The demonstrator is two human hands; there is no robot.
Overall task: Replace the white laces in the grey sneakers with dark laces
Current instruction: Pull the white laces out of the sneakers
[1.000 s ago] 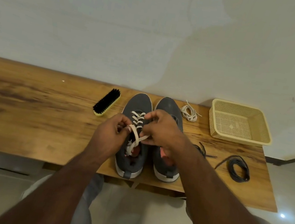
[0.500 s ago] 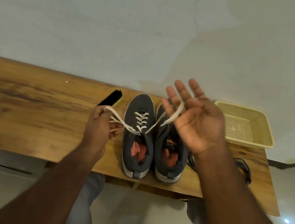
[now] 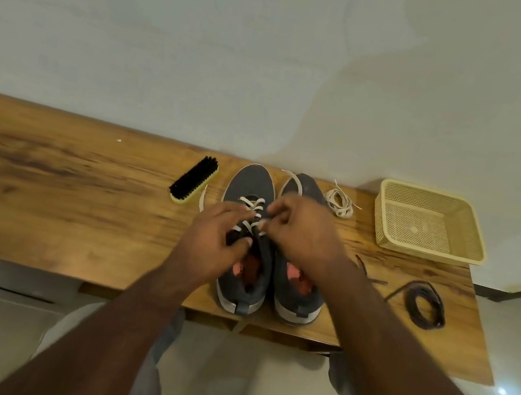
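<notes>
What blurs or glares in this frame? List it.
Head view: both hands, left hand and right hand, are motion-blurred over the left sneaker; glare spots shine on the floor; wide-angle distortion bends the table edge.

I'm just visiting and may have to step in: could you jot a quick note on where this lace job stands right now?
Left hand and right hand: both over the left sneaker, fingers at its white lace; exact grip is blurred.
Right sneaker stands beside it, touching. A removed white lace lies coiled by the basket.
Dark laces lie on the table, unused.
Left to do: finish unlacing, thread the dark laces.
</notes>
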